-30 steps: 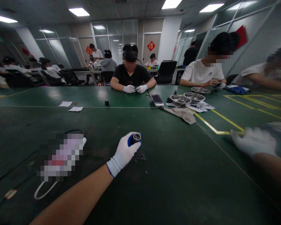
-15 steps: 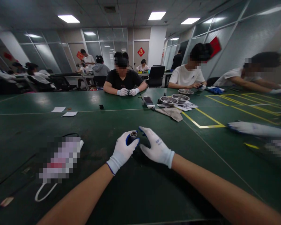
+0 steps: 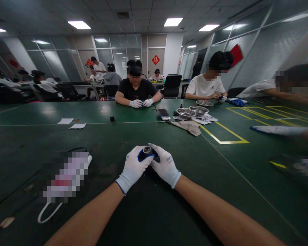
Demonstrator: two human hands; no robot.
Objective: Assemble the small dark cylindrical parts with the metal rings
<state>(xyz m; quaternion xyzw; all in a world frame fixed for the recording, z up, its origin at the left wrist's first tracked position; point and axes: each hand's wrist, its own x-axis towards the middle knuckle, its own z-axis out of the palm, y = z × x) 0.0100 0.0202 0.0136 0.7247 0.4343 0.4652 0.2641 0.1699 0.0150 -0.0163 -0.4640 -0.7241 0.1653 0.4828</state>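
Across a wide green table [image 3: 154,212] in a busy workroom, our gloved fingertips [image 3: 145,159] pinch a small metal cylinder [image 3: 147,150], left hand [image 3: 135,167] gripping it upright, right hand [image 3: 165,165] closed against its side, its open top seemingly unfinished.

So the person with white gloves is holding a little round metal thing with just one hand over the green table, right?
Not quite. In the head view both hands are on it: the left hand and the right hand meet around the small round metal part, over the green table. The white gloves are right.
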